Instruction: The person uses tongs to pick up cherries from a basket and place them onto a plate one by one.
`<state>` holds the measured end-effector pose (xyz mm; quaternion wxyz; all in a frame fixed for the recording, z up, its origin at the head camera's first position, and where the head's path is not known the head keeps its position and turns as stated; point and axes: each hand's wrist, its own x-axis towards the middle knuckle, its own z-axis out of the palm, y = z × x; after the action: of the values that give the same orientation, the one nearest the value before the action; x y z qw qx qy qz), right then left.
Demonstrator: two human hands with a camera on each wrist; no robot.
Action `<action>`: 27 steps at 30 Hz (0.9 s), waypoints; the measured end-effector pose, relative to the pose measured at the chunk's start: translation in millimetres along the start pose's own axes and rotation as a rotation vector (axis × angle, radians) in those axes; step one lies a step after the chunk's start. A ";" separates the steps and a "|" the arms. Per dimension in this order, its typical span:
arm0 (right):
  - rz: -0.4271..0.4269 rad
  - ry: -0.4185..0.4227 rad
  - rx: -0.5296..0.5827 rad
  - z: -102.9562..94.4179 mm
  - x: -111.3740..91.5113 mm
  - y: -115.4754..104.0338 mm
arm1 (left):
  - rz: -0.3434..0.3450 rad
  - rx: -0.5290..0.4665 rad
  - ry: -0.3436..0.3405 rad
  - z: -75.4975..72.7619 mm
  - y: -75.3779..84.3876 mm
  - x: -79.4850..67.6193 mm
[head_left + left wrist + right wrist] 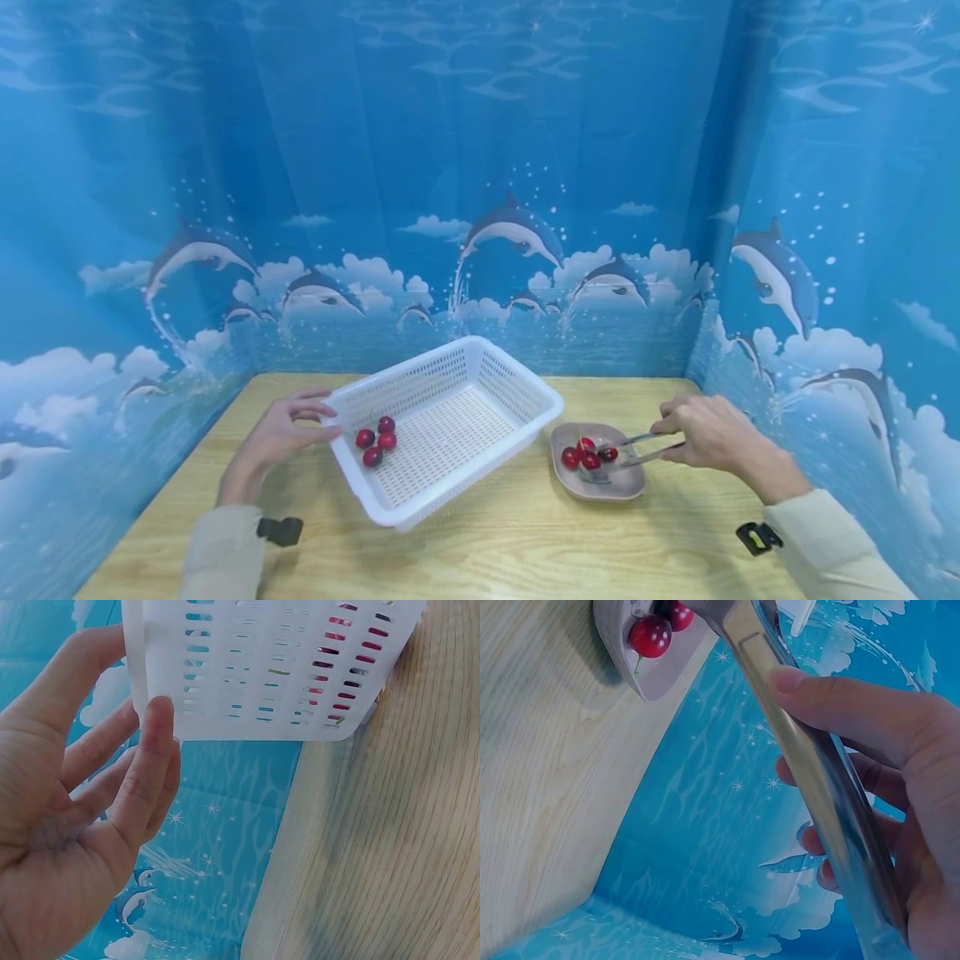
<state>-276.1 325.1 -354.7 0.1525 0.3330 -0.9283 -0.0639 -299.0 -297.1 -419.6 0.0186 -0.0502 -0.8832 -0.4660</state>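
Note:
My left hand [279, 435] pinches the left rim of a white perforated plastic basket [453, 446], thumb and fingers on either side of the edge in the left wrist view. Several red cherries [386, 440] lie together at the basket's left end. In my right hand [708, 432] is a pair of metal tongs [802, 750], held along the arms with the thumb on top. The tongs' tips reach into a small pinkish bowl [626, 485] right of the basket, among several cherries [570, 458]. A cherry with a stem [650, 636] shows near the bowl's edge in the right wrist view.
Basket and bowl are on a light wood-grain table [510, 542]. A blue curtain [420, 167] printed with dolphins and clouds surrounds the table at the back and sides. Black wrist mounts [280, 531] sit on both sleeves.

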 end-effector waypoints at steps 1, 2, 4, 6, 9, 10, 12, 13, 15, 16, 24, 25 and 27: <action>0.002 -0.004 0.002 0.6 0.0 -0.1 | 0.002 0.001 0.001 -0.2 0.1 0.2; 0.005 -0.010 0.008 1.1 0.0 -0.3 | 0.004 -0.001 0.002 -0.2 0.3 0.3; 0.009 -0.021 0.014 2.0 0.3 -0.6 | 0.009 0.001 0.001 -0.3 0.7 0.4; 0.009 -0.030 0.019 2.6 0.8 -0.8 | 0.007 0.002 0.002 -0.3 1.2 0.3; 0.004 -0.046 0.025 3.9 1.5 -0.7 | 0.003 0.004 -0.001 -0.3 2.5 -0.2; 0.003 -0.050 0.025 4.5 1.6 -0.5 | 0.001 0.003 -0.002 -0.3 2.9 -0.3; 0.002 -0.056 0.021 5.7 1.8 -0.2 | -0.006 0.002 -0.005 -0.4 3.6 -0.5; 0.002 -0.060 0.018 6.3 1.8 -0.1 | -0.008 0.002 -0.006 -0.4 3.9 -0.6; 0.002 -0.064 0.012 7.1 1.8 0.2 | -0.014 0.000 -0.007 -0.6 4.2 -0.6; 0.003 -0.065 0.009 7.4 1.8 0.3 | -0.018 -0.001 -0.008 -0.6 4.4 -0.5; 0.020 -0.083 0.004 4.1 3.0 1.4 | -0.017 0.009 0.000 -0.5 3.1 0.4; 0.024 -0.084 0.004 3.1 3.3 1.4 | -0.014 0.007 0.001 -0.5 2.9 0.4; 0.031 -0.079 -0.001 0.7 4.0 1.5 | -0.012 0.005 0.002 -0.5 2.5 0.3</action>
<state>-280.2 323.7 -354.0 0.1167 0.3156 -0.9387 -0.0750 -299.0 -296.0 -417.2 0.0167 -0.0447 -0.8847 -0.4637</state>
